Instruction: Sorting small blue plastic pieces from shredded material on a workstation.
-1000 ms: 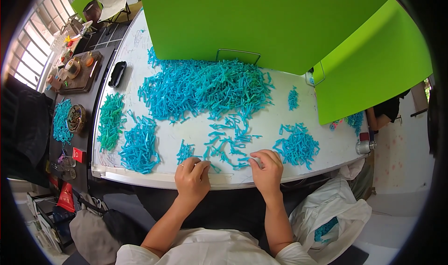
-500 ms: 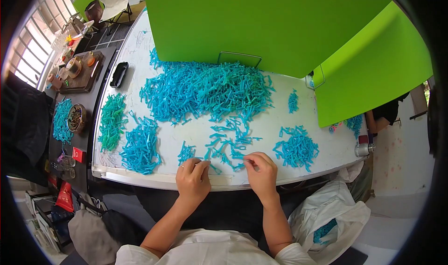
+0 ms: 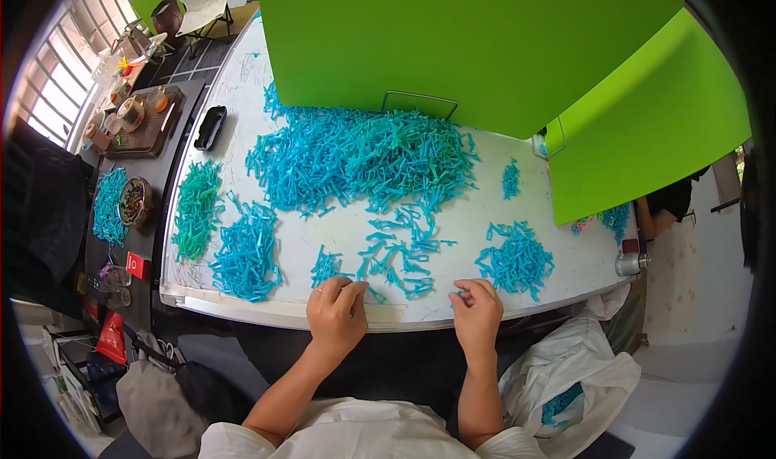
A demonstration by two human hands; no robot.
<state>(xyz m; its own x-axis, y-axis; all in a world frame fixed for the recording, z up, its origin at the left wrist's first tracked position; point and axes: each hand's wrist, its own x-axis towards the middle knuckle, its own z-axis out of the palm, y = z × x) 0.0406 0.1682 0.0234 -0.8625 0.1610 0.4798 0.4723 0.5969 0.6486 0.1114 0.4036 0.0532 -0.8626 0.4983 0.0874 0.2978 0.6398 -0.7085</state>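
Note:
My left hand point(image 3: 335, 317) rests at the table's near edge, thumb and fingers pinched together; whatever they hold is hidden. Right beside its fingertips lies a small cluster of blue plastic pieces point(image 3: 325, 263). My right hand point(image 3: 477, 315) is closed in a pinch, and a bit of a small blue plastic piece point(image 3: 457, 297) shows at its fingertips. Between and beyond the hands, loose thin blue-green pieces point(image 3: 396, 253) are scattered on the white table point(image 3: 339, 228). A round pile of blue pieces point(image 3: 516, 259) sits just beyond my right hand.
A large blue-green heap point(image 3: 364, 160) spreads before a green panel point(image 3: 469, 46). Blue point(image 3: 246, 253) and green point(image 3: 196, 208) piles lie left, near a black tray point(image 3: 210, 128). A second green panel point(image 3: 647, 127) stands right. A white sack point(image 3: 570, 374) hangs below the table.
My right hand has moved right and slightly nearer to me, away from the scattered pieces toward the right pile. My left hand has stayed nearly in place, still pinched.

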